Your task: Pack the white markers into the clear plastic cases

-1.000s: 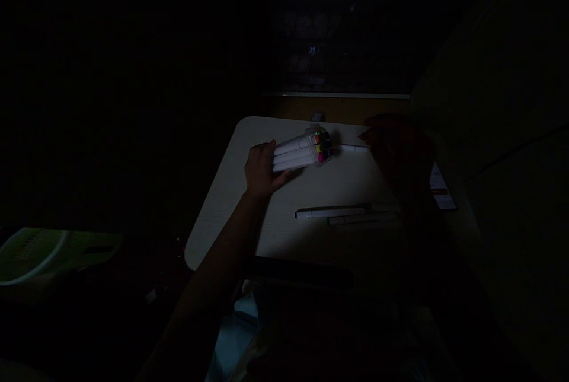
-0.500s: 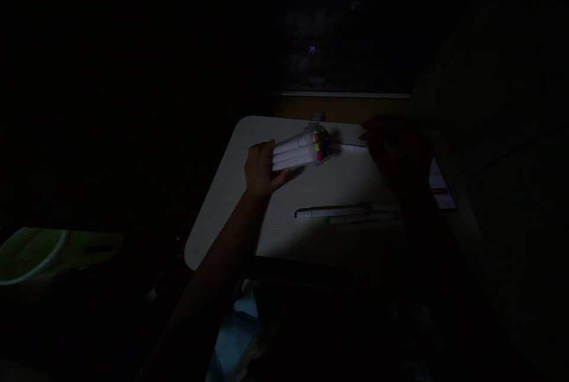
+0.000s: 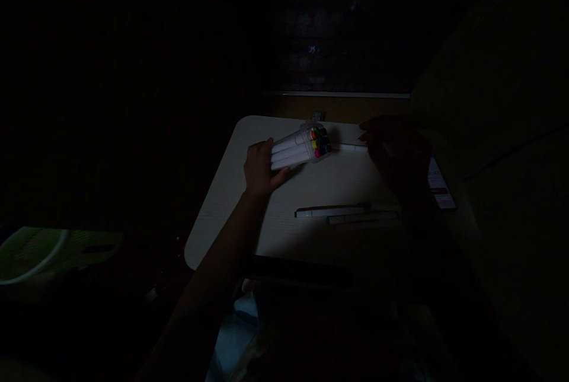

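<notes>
My left hand [image 3: 258, 169] is closed around a clear case of markers [image 3: 291, 150], held tilted above the table. White barrels show through its side, and orange, yellow, pink and dark caps face right. On the right, my right hand [image 3: 393, 153] is in deep shadow, fingers bent, beside a white marker [image 3: 351, 147]. That marker's right end meets the hand's outline; whether the fingers grip it is too dark to make out. Below, a dark-capped marker [image 3: 329, 212] and a green-capped marker [image 3: 362, 217] lie on the table, with dimmer ones close by.
The pale table [image 3: 222, 192] has rounded corners and is mostly in shadow. A phone [image 3: 440, 185] with a lit screen lies right of my right hand. A small label-like item [image 3: 317, 115] sits at the back edge. A green item [image 3: 57, 254] with a white curved rim is low left.
The case of markers has tilted very slightly and shifted a little left. My right hand has moved slightly left. The markers on the table have stayed put.
</notes>
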`<control>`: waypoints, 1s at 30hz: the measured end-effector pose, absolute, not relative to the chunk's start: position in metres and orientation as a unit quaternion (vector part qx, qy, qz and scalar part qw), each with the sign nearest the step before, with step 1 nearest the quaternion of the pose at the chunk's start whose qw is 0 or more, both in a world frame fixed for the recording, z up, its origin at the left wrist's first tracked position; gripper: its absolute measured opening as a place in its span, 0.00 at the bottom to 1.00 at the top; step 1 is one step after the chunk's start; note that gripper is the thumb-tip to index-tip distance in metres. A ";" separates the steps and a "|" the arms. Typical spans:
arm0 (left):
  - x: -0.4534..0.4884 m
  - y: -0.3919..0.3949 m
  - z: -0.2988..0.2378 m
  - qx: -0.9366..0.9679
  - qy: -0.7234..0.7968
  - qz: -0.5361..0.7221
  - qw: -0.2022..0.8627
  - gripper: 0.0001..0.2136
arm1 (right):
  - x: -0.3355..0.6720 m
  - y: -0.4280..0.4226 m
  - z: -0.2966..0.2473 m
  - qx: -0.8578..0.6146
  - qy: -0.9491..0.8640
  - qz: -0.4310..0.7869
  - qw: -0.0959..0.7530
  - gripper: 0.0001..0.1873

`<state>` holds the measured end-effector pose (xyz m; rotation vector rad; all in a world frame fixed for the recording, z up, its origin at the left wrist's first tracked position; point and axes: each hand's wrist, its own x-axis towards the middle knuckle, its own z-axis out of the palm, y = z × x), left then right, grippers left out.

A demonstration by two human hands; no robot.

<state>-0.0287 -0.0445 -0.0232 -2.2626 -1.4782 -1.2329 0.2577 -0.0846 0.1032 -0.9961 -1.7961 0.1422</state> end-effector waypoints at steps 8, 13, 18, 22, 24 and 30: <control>-0.029 -0.044 -0.023 -0.755 -0.489 -0.424 0.110 0.39 | 0.255 -0.086 0.104 -0.418 -0.749 0.074 0.508 0.09; -0.028 -0.045 -0.023 -0.748 -0.491 -0.435 0.098 0.38 | 0.255 -0.085 0.104 -0.424 -0.748 0.082 0.505 0.10; -0.029 -0.045 -0.023 -0.746 -0.492 -0.439 0.094 0.38 | 0.256 -0.085 0.102 -0.411 -0.751 0.086 0.509 0.09; -0.030 -0.043 -0.024 -0.745 -0.495 -0.439 0.086 0.39 | 0.256 -0.086 0.103 -0.405 -0.755 0.090 0.508 0.10; -0.030 -0.042 -0.025 -0.744 -0.494 -0.441 0.087 0.38 | 0.256 -0.086 0.104 -0.412 -0.752 0.090 0.506 0.10; -0.031 -0.042 -0.025 -0.744 -0.492 -0.445 0.077 0.38 | 0.255 -0.085 0.103 -0.421 -0.748 0.096 0.504 0.10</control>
